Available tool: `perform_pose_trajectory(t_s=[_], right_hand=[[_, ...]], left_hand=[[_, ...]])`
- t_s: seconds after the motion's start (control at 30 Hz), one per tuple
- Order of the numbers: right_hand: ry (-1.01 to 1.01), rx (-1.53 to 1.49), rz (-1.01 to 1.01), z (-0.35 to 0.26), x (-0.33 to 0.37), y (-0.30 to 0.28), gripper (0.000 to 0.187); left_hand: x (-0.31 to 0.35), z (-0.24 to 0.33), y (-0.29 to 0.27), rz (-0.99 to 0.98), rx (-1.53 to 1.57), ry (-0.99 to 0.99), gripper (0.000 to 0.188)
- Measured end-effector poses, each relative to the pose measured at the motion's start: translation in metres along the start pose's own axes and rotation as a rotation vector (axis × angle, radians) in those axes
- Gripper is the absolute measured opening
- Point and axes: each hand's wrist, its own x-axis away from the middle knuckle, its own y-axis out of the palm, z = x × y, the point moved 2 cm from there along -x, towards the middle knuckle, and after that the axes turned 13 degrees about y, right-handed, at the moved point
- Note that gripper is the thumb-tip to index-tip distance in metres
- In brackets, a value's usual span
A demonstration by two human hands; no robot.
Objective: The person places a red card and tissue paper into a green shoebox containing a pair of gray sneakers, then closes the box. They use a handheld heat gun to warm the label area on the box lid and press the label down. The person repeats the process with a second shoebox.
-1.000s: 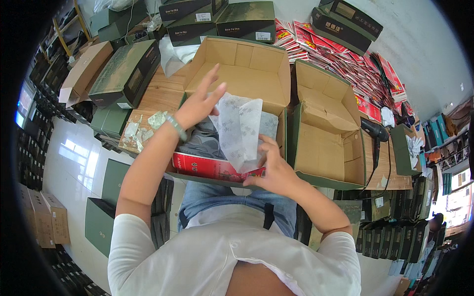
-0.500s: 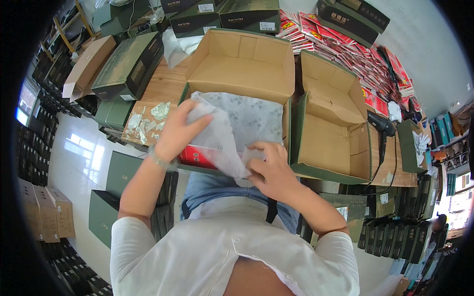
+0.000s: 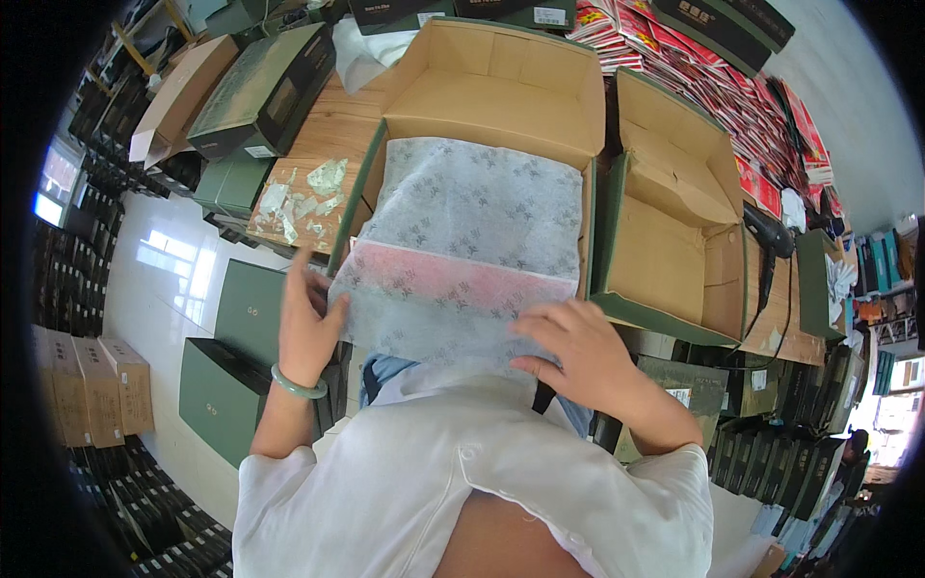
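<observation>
A green shoe box (image 3: 366, 202) with its cardboard-lined lid raised stands before me. White tissue paper with a dark leaf-like print (image 3: 462, 207) covers its inside and hangs over the near edge. A red flat packet (image 3: 434, 275) shows faintly through the sheet. My left hand (image 3: 310, 323), wearing a pale green bangle (image 3: 299, 387), is at the paper's left edge, thumb and fingers apart. Over the sheet's near right part is my right hand (image 3: 578, 347), its fingers spread, bent and slightly blurred. Whatever else lies beneath the paper is hidden.
An open box with bare cardboard inside (image 3: 665, 250) stands to the right, beside a black hair dryer (image 3: 768, 231). Red packets (image 3: 694, 96) are heaped behind. Scraps (image 3: 301, 202) lie left on the wooden table (image 3: 332, 120). Closed boxes (image 3: 260, 96) are stacked farther left.
The folded tissue has been spread flat toward me, covering the red packet. My left hand has moved down and left off the paper; my right hand has shifted right and its fingers have parted.
</observation>
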Motion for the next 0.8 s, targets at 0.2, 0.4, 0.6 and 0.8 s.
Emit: perform_pose_trajectory(t_s=[0.2,0.4,0.6,0.8], right_hand=[[0.046,-0.032,-0.051,-0.001,-0.024,0.013,0.041],[0.190,-0.110,-0.476,0.021,-0.063,0.042,0.069],[0.237,0.056,-0.582,0.012,-0.072,0.039,0.069],[0.329,0.031,-0.830,0.018,-0.086,0.055,0.087]], left_hand=[[-0.048,0.063,0.004,-0.284,0.120,0.560,0.027],[-0.090,0.030,0.032,-1.054,0.069,0.359,0.050],[-0.098,0.042,0.035,-1.024,-0.047,0.490,0.059],[-0.093,0.013,0.065,-1.445,0.191,0.327,0.064]])
